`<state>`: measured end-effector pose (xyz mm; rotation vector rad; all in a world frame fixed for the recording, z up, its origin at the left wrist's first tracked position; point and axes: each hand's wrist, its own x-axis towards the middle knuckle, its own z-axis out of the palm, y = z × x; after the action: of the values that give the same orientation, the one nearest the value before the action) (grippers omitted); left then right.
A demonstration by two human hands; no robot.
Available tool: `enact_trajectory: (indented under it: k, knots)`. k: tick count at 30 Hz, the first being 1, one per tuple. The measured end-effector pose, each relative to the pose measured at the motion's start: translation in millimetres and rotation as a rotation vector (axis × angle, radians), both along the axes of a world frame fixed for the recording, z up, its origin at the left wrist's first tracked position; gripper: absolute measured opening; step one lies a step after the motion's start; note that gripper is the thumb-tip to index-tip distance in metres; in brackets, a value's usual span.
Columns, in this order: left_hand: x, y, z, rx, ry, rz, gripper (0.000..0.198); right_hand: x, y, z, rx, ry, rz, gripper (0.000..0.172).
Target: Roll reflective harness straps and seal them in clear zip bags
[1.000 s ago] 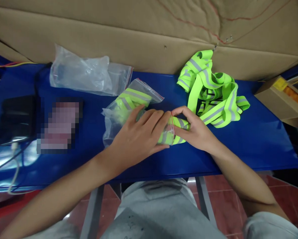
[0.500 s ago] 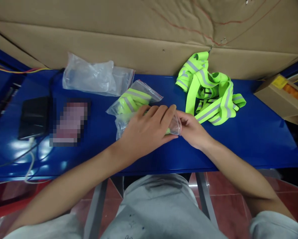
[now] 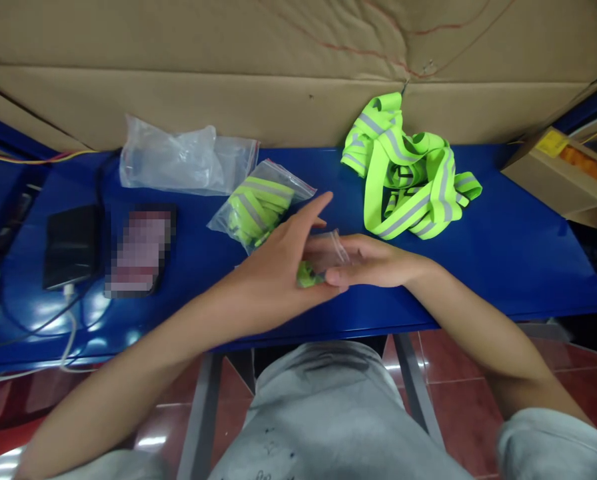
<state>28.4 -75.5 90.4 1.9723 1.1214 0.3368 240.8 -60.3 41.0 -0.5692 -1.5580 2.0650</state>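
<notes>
A small clear zip bag [image 3: 336, 248] with something neon-green inside is between my hands, above the front of the blue table. My left hand [image 3: 273, 270] cups its left side, thumb along the near edge and index finger raised away; the palm hides most of the bag. At the bag's zip end, my right hand [image 3: 373, 261] pinches it with the thumb on top. Just behind my left hand lies another zip bag [image 3: 261, 207] holding a folded neon-green reflective strap. A loose pile of neon-green straps [image 3: 408, 170] with grey stripes rests beyond my right hand.
Clear plastic bags [image 3: 178, 160] lie at the back of the blue table [image 3: 518, 267], against a brown-covered wall. On the left are a phone [image 3: 141, 250], a black box [image 3: 71, 247] and cables [image 3: 68, 333]. An open cardboard box [image 3: 561, 180] stands at the right.
My left hand has opened out from over the small bag, its index finger lifting away. My right thumb now lies across the bag's zip end. The view has shifted slightly.
</notes>
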Motion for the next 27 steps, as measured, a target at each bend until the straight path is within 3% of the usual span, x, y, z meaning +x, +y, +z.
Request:
enact_trajectory:
  k: [3,7,11,14,17,22,24,27]
  knots:
    - [-19,21,-7.1,-0.291,-0.05,0.012,0.111,4,2,3.4,0.123,-0.048,-0.019,0.044]
    - [-26,35,-18.7,-0.682,-0.23,-0.018,0.093,12,6,12.0,0.229,-0.137,-0.065,0.041]
    - [-22,30,-26.6,-0.677,-0.389,0.264,0.079,18,8,17.0,0.391,-0.321,-0.092,0.046]
    - [-22,28,-32.4,-0.815,-0.516,0.392,0.076,21,10,14.3,0.476,-0.405,-0.138,0.038]
    - [-25,31,-39.4,-0.966,-0.651,0.362,0.06,22,11,10.2,0.516,-0.373,-0.181,0.023]
    - [-28,36,-49.4,-1.044,-0.738,0.235,0.04,21,7,6.7,0.545,-0.262,-0.265,0.011]
    - [-29,35,-52.3,-1.044,-0.746,0.232,0.044,20,6,4.5,0.579,-0.239,-0.304,0.013]
    - [-29,31,-56.3,-0.962,-0.722,0.29,0.045,18,4,0.5,0.662,-0.235,-0.344,0.027]
